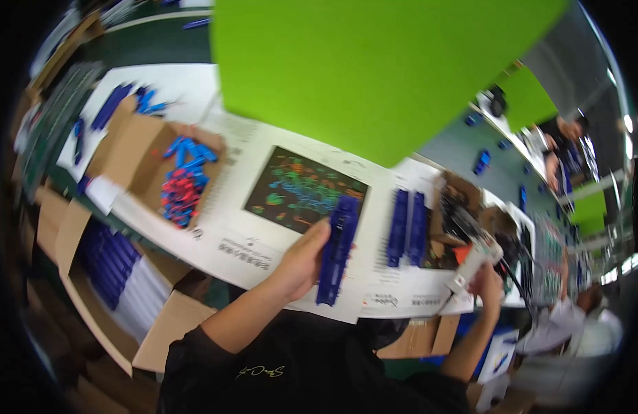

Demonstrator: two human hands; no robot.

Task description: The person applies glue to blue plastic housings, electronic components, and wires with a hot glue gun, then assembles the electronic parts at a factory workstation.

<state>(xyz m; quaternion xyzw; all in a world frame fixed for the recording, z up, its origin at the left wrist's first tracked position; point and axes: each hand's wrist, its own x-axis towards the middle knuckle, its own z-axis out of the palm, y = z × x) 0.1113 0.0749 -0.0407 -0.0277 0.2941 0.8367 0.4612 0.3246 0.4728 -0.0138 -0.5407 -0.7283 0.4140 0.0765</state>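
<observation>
Upright over the middle of the table, a long dark blue plastic housing (337,252) is gripped in my left hand (306,259), fingers wrapped round its left side. My right hand (489,284) is closed round a whitish, gun-shaped hand tool (474,265) at the right; blur hides its details. A dark cable runs beside the tool. Between my hands, two more blue housings (406,228) lie side by side on the white printed sheet (243,257), which has a dark picture on it.
An open cardboard box (143,148) of blue and red small parts stands left. Below it, another carton (102,324) holds stacked blue housings. Boxes of dark parts (457,200) sit right. A large green panel (381,69) rises beyond. A conveyor and a co-worker (567,141) are far right.
</observation>
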